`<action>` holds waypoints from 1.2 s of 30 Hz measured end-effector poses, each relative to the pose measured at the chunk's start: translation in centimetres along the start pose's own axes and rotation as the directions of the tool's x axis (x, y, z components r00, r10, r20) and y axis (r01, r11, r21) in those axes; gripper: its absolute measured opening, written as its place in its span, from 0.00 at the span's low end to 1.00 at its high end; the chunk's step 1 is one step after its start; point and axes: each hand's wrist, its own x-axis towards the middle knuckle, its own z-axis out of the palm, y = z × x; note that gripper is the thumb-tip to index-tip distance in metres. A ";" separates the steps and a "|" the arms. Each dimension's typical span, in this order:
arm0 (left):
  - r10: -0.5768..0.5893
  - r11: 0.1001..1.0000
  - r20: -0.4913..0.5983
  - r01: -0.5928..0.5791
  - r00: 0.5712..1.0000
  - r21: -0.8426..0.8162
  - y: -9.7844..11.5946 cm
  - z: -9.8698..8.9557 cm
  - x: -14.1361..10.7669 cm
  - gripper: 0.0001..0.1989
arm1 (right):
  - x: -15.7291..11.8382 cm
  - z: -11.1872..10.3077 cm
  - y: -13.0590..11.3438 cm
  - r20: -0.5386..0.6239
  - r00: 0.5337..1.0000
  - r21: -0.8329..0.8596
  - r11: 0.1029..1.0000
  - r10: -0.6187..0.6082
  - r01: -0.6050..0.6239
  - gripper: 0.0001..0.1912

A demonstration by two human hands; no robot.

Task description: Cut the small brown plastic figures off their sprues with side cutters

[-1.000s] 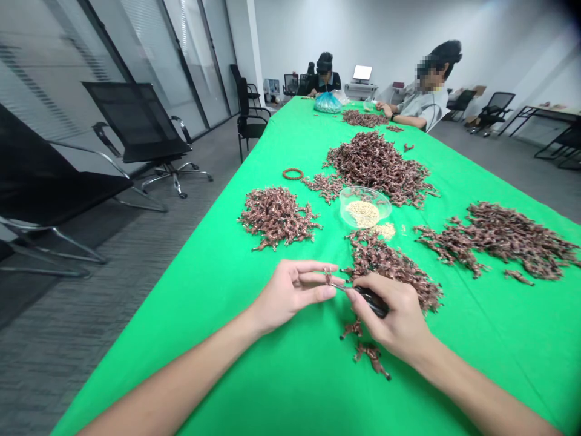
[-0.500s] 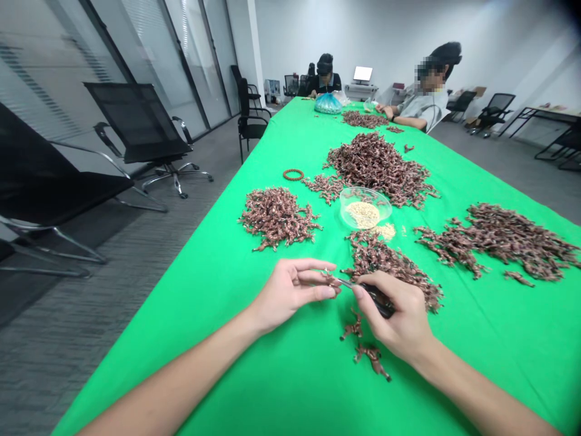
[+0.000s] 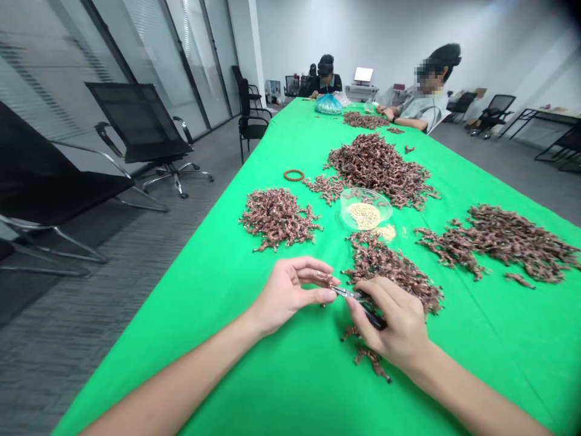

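My left hand (image 3: pixel 284 297) pinches a small brown animal figurine (image 3: pixel 324 279) between thumb and fingers; the fingers partly cover it. In my right hand (image 3: pixel 402 321) is a pair of pliers (image 3: pixel 344 292) with a metal nose and black handles. The nose meets the figurine at my left fingertips; exactly which part it touches is too small to tell. Below my right hand, two loose figurines (image 3: pixel 373 362) lie on the green cloth (image 3: pixel 281 387). Just behind that hand spreads a heap of similar figurines (image 3: pixel 390 263), partly hidden by it.
A clear bowl (image 3: pixel 388 210) of beige grains (image 3: pixel 364 213) stands past the heap, some grains spilled beside it. More figurine piles lie left (image 3: pixel 278 218), right (image 3: pixel 517 239) and behind (image 3: pixel 374 163). A brown beaded ring (image 3: pixel 293 179) lies farther left. Two people sit at the far end.
My right hand has turned and shifted slightly left, so the pliers' metal jaws now show more plainly against the figurine. The left hand stays nearly in place, while the figurine has tilted between its fingers.
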 end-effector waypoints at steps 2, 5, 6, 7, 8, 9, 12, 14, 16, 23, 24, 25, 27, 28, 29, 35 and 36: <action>-0.006 1.000 0.000 0.006 1.000 -0.008 -0.1 0.0 0.0 0.22 | 0.0 0.0 0.0 -0.001 1.000 -0.005 1.000 0.005 -0.005 0.12; -0.004 1.000 -0.007 0.004 1.000 -0.006 -0.2 0.0 0.0 0.23 | 0.0 0.0 -0.1 -0.005 1.000 -0.011 1.000 0.009 -0.009 0.12; 0.000 1.000 -0.009 0.000 1.000 -0.005 -0.2 -0.1 0.0 0.23 | 0.0 0.0 -0.1 -0.006 1.000 -0.013 1.000 0.009 -0.010 0.12; 0.004 1.000 -0.010 -0.004 1.000 -0.004 -0.2 -0.1 0.0 0.23 | 0.0 0.0 -0.1 -0.007 1.000 -0.016 1.000 0.011 -0.011 0.11; 0.006 1.000 -0.012 -0.006 1.000 -0.003 -0.2 -0.1 0.0 0.24 | 0.0 0.0 -0.1 -0.006 1.000 -0.020 1.000 0.013 -0.013 0.11; 0.009 1.000 -0.017 -0.009 1.000 0.000 -0.2 0.0 0.0 0.24 | 0.0 0.0 -0.1 -0.006 1.000 -0.023 1.000 0.016 -0.016 0.11; 0.019 1.000 -0.044 -0.019 0.999 0.007 -0.2 0.0 -0.1 0.24 | 0.0 0.0 -0.2 -0.015 1.000 -0.027 0.999 0.020 -0.020 0.12; 0.022 1.000 -0.055 -0.022 0.998 0.006 -0.2 0.1 -0.1 0.24 | 0.0 0.0 -0.2 -0.021 1.000 -0.033 0.999 0.018 -0.019 0.12; 0.022 1.000 -0.059 -0.022 0.998 0.003 -0.2 0.1 -0.1 0.25 | -0.1 0.0 -0.4 -0.022 1.000 -0.046 0.999 0.019 -0.020 0.12; 0.011 1.000 -0.058 -0.011 0.998 -0.003 -0.2 0.4 -0.3 0.24 | -0.3 0.3 -0.5 -0.031 0.999 -0.095 0.995 0.020 -0.023 0.13; 0.007 1.000 -0.056 -0.007 0.998 -0.008 -0.2 0.5 -0.3 0.24 | -0.4 0.3 -0.5 -0.030 0.999 -0.103 0.995 0.015 -0.018 0.13; 0.004 1.000 -0.057 -0.005 0.998 -0.012 -0.2 0.6 -0.4 0.24 | -0.4 0.3 -0.4 -0.028 1.000 -0.112 0.994 0.010 -0.014 0.13; 0.005 1.000 -0.062 -0.006 0.998 -0.012 -0.3 0.6 -0.4 0.24 | -0.4 0.3 -0.4 -0.028 1.000 -0.138 0.990 -0.002 -0.002 0.13; 0.006 1.000 -0.063 -0.006 0.998 -0.010 -0.3 0.7 -0.4 0.24 | -0.4 0.3 -0.5 -0.031 0.999 -0.154 0.988 -0.011 0.006 0.14; 0.006 1.000 -0.063 -0.007 0.998 -0.008 -0.3 0.7 -0.4 0.25 | -0.4 0.2 -0.5 -0.034 0.999 -0.172 0.985 -0.022 0.016 0.14; -0.008 1.000 -0.059 0.008 0.998 0.003 -0.2 0.7 -0.4 0.24 | -0.1 -0.3 -1.0 -0.032 0.994 -0.299 0.950 -0.102 0.088 0.15; -0.009 1.000 -0.059 0.010 0.998 0.004 -0.2 0.7 -0.4 0.24 | -0.1 -0.3 -1.0 -0.031 0.993 -0.309 0.946 -0.110 0.095 0.15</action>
